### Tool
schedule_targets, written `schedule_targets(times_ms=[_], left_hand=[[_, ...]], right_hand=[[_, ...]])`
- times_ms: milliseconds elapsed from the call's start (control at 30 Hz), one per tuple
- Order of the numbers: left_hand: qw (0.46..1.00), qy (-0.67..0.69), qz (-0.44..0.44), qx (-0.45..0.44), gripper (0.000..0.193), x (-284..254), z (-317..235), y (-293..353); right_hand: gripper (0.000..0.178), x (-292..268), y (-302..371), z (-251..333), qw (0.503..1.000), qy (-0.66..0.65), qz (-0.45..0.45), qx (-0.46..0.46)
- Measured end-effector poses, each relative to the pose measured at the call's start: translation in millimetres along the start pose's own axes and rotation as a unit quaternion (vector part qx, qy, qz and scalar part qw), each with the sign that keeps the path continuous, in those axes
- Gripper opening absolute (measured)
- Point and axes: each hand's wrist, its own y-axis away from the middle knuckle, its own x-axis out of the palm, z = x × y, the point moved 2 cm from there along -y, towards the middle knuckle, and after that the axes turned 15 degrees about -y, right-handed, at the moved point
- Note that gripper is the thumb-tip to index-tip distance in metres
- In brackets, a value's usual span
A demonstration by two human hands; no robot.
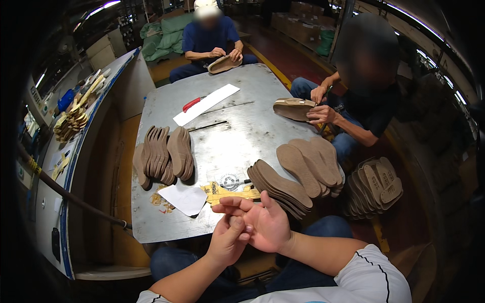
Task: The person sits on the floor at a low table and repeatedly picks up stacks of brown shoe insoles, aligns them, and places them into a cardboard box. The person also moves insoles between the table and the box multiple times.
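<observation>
My left hand (228, 243) is closed around some fingers of my right hand (269, 226), its thumb pressing on them. The right hand is turned palm up, with its thumb and upper fingers stretched out and no object in it. Both are over the near edge of the metal table (230, 139). Just beyond them lie a yellow template (227, 192), a pen (235, 184) and a white paper piece (184, 198). A stack of brown insoles (278, 187) sits close to the right hand, with more insoles (303, 164) fanned out beside it.
More insoles (166, 154) are stacked at the table's left. Farther back are a white strip (209, 103) and a red-handled tool (192, 104). Two co-workers hold soles (225, 64) at the far and right edges. Pale insoles (376, 184) are piled at right; a shelf (96, 113) stands left.
</observation>
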Motion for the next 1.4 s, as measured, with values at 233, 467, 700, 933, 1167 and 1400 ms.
schedule_targets(times_ms=[233,467,700,933,1167,1400], left_hand=[[0.984,-0.166,-0.012,0.061,0.057,3,-1,9],[0.983,-0.174,0.014,0.046,0.072,22,-41,6],[0.990,-0.053,0.059,0.120,0.105,12,-34,-4],[0.971,-0.027,-0.237,-0.008,0.058,-15,-47,-13],[0.966,0.021,-0.244,0.087,0.054,-36,-58,-14],[0.937,-0.041,-0.329,0.107,0.036,-39,-45,-22]], right_hand=[[0.073,4,5,-18,0.979,0.201,0.016,-0.040],[0.038,32,3,-12,0.961,0.267,0.044,-0.065],[0.043,8,4,-5,0.923,0.379,0.057,0.020],[0.036,8,6,-14,0.629,0.767,0.070,-0.110],[0.064,8,-1,62,0.405,0.867,-0.125,-0.261],[0.059,18,29,134,0.398,0.849,-0.234,-0.257]])
